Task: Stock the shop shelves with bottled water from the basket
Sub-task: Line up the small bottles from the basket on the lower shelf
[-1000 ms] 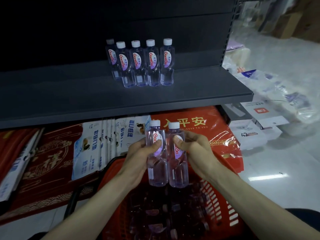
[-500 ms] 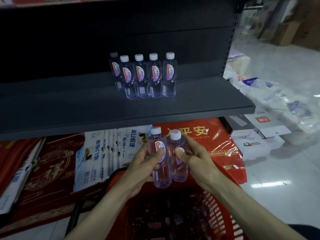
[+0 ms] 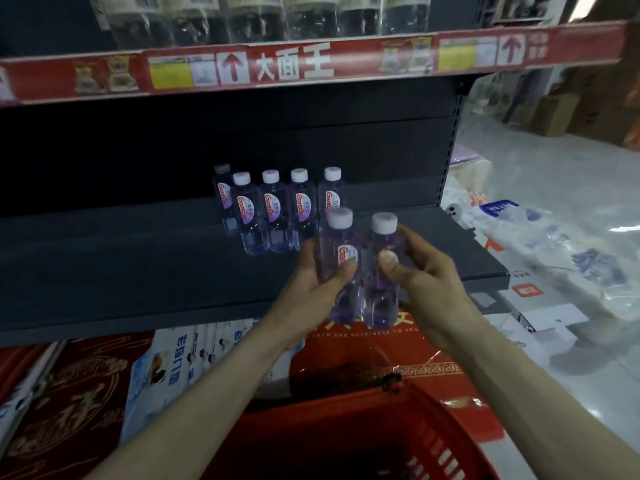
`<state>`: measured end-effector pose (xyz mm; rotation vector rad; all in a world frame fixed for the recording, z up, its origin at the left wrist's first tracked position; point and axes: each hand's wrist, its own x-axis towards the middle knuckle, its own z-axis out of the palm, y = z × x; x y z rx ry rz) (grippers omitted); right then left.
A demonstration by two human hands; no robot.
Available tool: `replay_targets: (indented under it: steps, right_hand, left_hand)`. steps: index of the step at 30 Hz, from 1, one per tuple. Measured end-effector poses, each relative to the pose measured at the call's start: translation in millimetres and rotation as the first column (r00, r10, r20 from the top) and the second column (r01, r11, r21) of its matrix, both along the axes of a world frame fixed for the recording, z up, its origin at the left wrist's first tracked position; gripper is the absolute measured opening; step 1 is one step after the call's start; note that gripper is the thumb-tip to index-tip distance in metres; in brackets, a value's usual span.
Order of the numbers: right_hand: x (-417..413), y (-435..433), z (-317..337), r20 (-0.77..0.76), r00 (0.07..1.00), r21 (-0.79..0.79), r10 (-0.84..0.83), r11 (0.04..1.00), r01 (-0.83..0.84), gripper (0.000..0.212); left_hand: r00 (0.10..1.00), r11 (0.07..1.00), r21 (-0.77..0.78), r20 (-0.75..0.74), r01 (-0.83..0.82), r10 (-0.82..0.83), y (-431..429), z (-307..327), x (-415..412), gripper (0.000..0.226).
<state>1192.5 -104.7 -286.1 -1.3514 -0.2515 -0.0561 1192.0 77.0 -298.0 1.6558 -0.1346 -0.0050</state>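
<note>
Two clear water bottles with white caps are held upright side by side over the front of the dark grey shelf (image 3: 138, 271). My left hand (image 3: 311, 275) grips the left bottle (image 3: 337, 251) and my right hand (image 3: 426, 275) grips the right bottle (image 3: 382, 271). Several matching bottles (image 3: 273, 209) stand in a row further back on the shelf, just behind and left of the held pair. The red basket (image 3: 398, 427) sits below at the bottom of the view; its inside is dark.
A red price strip (image 3: 311, 60) edges the shelf above, with bottles on it. Below the grey shelf lie red gift bags (image 3: 381, 351) and blue-white packets (image 3: 180, 368). Plastic-wrapped goods (image 3: 554, 244) and white boxes (image 3: 540, 317) lie on the floor to the right.
Both hands have lifted the two bottles from above the basket up to the level of the grey shelf, towards the standing row. The view has tilted up, showing the upper shelf.
</note>
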Motion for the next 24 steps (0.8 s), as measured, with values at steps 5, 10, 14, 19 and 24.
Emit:
replay_targets:
  steps: [5, 10, 14, 19, 24]
  right_hand:
    - [49, -13, 14, 0.021, 0.995, 0.014, -0.096, 0.995, 0.095, 0.035]
    - [82, -13, 0, -0.012, 0.983, 0.042, -0.182, 0.982, 0.183, 0.037]
    - [101, -18, -6, 0.005, 0.981, 0.034, -0.194, 0.980, 0.194, 0.038]
    - [117, -21, -12, 0.071, 0.968, -0.042, -0.241, 0.969, 0.244, 0.038]
    - [121, -34, -34, 0.031, 0.966, -0.261, -0.259, 0.930, 0.257, 0.075]
  left_hand:
    - [0.989, 0.998, -0.010, 0.131, -0.063, 0.064, -28, 0, 60, 0.056]
    - [0.979, 0.995, -0.039, 0.182, -0.088, 0.093, -47, -21, 98, 0.055]
    - [0.975, 0.992, -0.019, 0.180, -0.128, 0.129, -56, -27, 122, 0.047]
    - [0.970, 0.989, 0.003, 0.197, -0.149, 0.145, -60, -34, 132, 0.037]
    - [0.951, 0.926, 0.238, 0.179, -0.292, 0.254, -52, -46, 130, 0.069]
